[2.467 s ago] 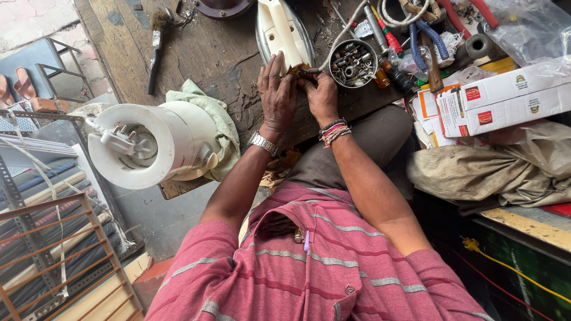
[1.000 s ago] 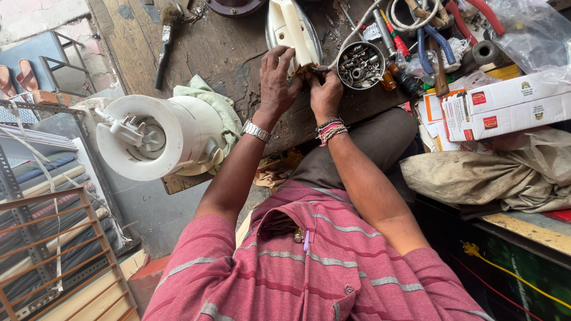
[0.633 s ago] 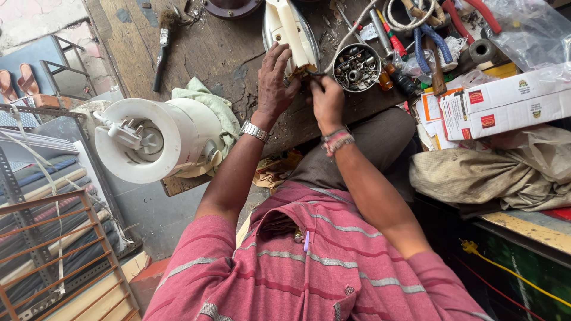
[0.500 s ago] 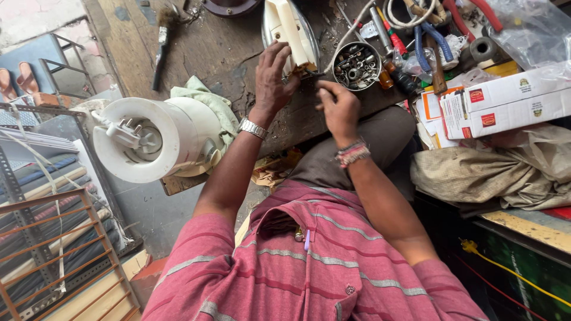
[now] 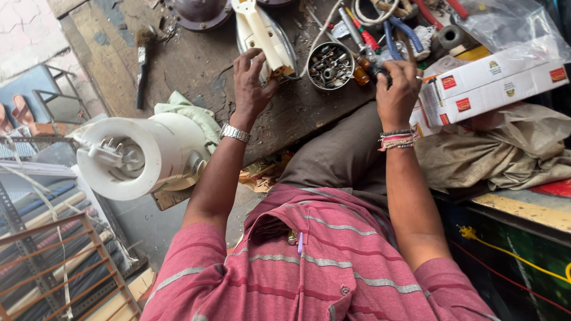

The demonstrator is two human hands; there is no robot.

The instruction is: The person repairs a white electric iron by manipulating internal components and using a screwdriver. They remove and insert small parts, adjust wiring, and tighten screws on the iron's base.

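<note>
— On the worn wooden bench [image 5: 196,65], what's my left hand [image 5: 250,83] doing?

— I see its fingers curled around the end of the cream iron handle [image 5: 259,27], holding it steady beside the round tin of screws [image 5: 331,65].

— And the right hand [image 5: 397,92]?

— Well apart from the left, closed on a dark tool [image 5: 376,68] (possibly a screwdriver; my view is cramped), just beside the white cartons [image 5: 493,80]. A white mixer base [image 5: 140,157] sits at the bench edge.

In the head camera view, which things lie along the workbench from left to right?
Dark-handled brush → cream clothes iron under the left hand → round metal tin of screws → right hand → white cardboard boxes with red labels.
</note>
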